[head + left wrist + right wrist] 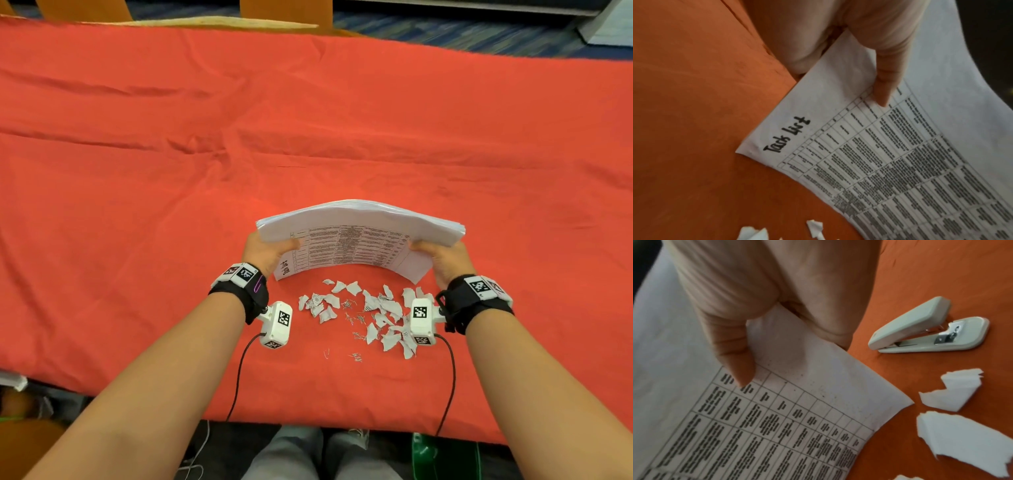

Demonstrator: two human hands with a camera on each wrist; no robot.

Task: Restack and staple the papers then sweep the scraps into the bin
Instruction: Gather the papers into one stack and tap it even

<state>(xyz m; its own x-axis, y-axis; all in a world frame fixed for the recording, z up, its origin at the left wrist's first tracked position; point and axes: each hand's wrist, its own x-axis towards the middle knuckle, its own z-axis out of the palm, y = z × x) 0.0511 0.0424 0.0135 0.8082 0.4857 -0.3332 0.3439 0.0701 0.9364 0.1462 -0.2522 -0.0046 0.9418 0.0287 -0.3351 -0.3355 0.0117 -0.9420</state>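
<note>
While both hands, left hand (265, 250) and right hand (445, 262), pinch the paper stack (359, 236) by its short ends above the desk (137, 205), it bows; sheets are light, floppy, slippery. Best gripped at edges, thumbs on top.

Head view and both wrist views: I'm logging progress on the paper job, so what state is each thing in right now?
paper stack: held on edge on the cloth, bowed, printed table facing the person.
left hand: grips the stack's left end, thumb on the front sheet.
right hand: grips the stack's right end.
stapler: lying on the cloth, untouched, jaws apart.
paper scraps: scattered on the cloth, not swept.
loose staples: strewn among the scraps.
red cloth: spread, wrinkled.
</note>
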